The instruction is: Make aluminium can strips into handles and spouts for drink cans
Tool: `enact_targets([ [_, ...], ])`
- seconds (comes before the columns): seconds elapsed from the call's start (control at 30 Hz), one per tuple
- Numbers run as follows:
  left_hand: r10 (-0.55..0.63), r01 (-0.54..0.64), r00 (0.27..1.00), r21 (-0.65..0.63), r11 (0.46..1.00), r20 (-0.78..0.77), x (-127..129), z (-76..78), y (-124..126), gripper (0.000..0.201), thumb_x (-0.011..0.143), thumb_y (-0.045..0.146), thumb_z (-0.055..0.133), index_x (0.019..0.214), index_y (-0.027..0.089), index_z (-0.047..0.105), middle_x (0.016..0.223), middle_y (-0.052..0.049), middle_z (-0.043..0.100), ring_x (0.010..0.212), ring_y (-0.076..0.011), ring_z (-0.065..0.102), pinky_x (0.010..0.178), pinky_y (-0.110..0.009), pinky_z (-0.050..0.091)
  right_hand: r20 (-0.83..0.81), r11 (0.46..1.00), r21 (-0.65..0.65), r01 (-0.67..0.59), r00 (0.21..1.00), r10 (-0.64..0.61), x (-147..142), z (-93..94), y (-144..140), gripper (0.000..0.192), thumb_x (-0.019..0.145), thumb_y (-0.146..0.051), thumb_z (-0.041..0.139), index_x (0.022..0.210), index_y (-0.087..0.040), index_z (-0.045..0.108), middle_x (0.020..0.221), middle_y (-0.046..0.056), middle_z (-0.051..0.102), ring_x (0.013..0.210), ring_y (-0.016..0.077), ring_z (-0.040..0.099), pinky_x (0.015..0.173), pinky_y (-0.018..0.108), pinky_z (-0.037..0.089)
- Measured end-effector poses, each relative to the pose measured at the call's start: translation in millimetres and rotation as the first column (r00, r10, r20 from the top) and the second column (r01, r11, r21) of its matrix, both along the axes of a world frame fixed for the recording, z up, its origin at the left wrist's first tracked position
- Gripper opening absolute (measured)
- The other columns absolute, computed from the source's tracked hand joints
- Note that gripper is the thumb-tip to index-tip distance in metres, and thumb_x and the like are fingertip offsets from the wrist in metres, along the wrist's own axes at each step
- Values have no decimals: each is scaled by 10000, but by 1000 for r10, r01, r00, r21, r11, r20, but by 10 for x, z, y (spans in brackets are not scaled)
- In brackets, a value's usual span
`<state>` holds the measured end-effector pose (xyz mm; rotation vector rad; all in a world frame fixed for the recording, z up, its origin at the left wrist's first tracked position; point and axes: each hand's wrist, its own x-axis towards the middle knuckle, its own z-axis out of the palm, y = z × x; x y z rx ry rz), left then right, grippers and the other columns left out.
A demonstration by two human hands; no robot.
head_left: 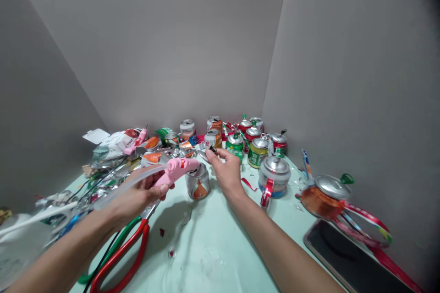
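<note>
Pink glue gun (178, 168): one, gripped in the wrapped fingers of the left hand (147, 191); its nozzle is at the rim of a lidless can (198, 187), and a long translucent glue stick (130, 187) runs out behind.
Lidless can: upright on the pale green surface (216, 247), between the hands; no side handle shows on it.
Dark tab (212, 149): pinched between thumb and fingers of the right hand (227, 167), just far and right of the can; a silver lid (203, 156) beside it may be joined to it, but the fingers hide the join.
Lidded pots (275, 178): seven that I can count, all right of the can; I judge them done or nearly so.
Far cans (213, 139): three, with no lids set on them; these, plus the one between the hands, look like what is left.
Progress: well along, by my judgement, with gluing the step in hand.
Left heap (113, 174): mixed scraps, too tangled to count, with one more pink gun (135, 142) at its far side.
Scissors (143, 225): one pair, red and green handles, near left.
Phone (350, 256): one, near right.
</note>
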<state>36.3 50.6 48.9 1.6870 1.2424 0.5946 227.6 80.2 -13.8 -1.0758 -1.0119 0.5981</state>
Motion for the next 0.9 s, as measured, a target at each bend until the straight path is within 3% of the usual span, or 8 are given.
enact_targets([
  [0.43, -81, 82, 996, -68, 994, 22, -33, -2, 2, 237, 717, 377, 580, 837, 180, 526, 660, 22, 473, 616, -139, 391, 541, -251, 270, -3, 1000, 4, 17, 1000, -17, 0, 2, 1, 227, 696, -370, 591, 674, -155, 658, 666, 16, 613, 679, 169, 542, 650, 282, 406],
  [0.9, -107, 112, 991, -57, 992, 77, -82, 33, -24, 184, 752, 348, 578, 764, 179, 506, 644, 43, 454, 581, -109, 365, 520, -243, 246, 14, 1000, 6, 11, 1000, -11, 0, -12, -2, 225, 706, -372, 587, 651, -162, 645, 643, 9, 598, 667, 166, 536, 647, 278, 406],
])
